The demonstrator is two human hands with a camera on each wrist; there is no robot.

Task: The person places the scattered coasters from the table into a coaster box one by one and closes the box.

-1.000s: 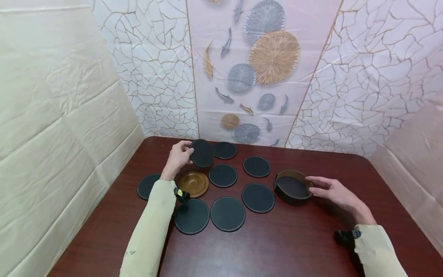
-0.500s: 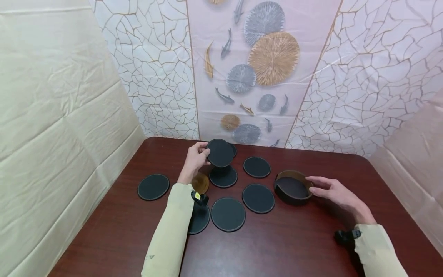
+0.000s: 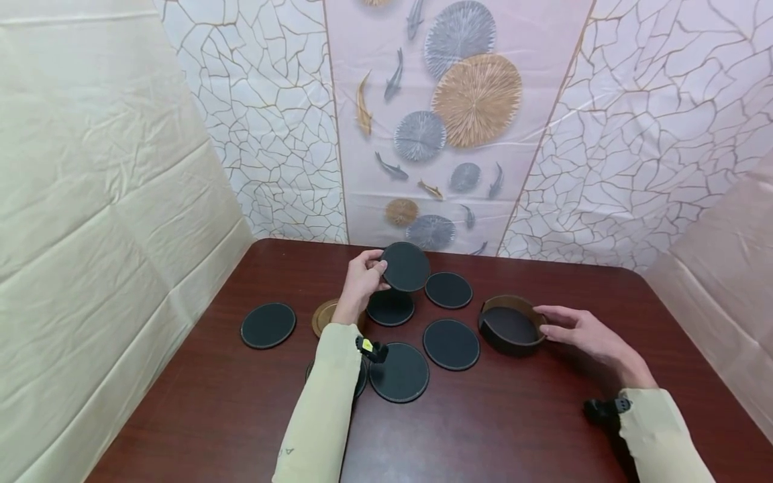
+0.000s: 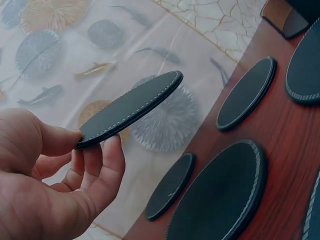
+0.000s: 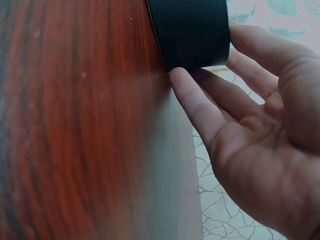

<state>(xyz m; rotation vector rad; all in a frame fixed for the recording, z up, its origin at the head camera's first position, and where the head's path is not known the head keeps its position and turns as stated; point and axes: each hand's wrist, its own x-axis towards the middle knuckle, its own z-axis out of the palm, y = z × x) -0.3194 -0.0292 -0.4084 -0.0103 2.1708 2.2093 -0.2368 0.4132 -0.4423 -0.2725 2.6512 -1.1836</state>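
Black stitched coaster [image 3: 406, 267], one: being pinched at its edge between thumb and fingers of the left hand [image 3: 359, 280], which is holding it tilted above the far part of the red-brown table [image 3: 483, 416].
Round holder [image 3: 512, 327], one, dark outside, brown within: sitting upright toward the right; the right hand [image 3: 592, 339] is touching its right side, fingers extending slightly apart.
Dark coasters [image 3: 268, 326], several: lying flat around the table.
Brown disc [image 3: 324, 318], one: lying partly hidden behind the left sleeve [image 3: 320, 402].
Patterned backdrop [image 3: 477, 100]: hanging behind.
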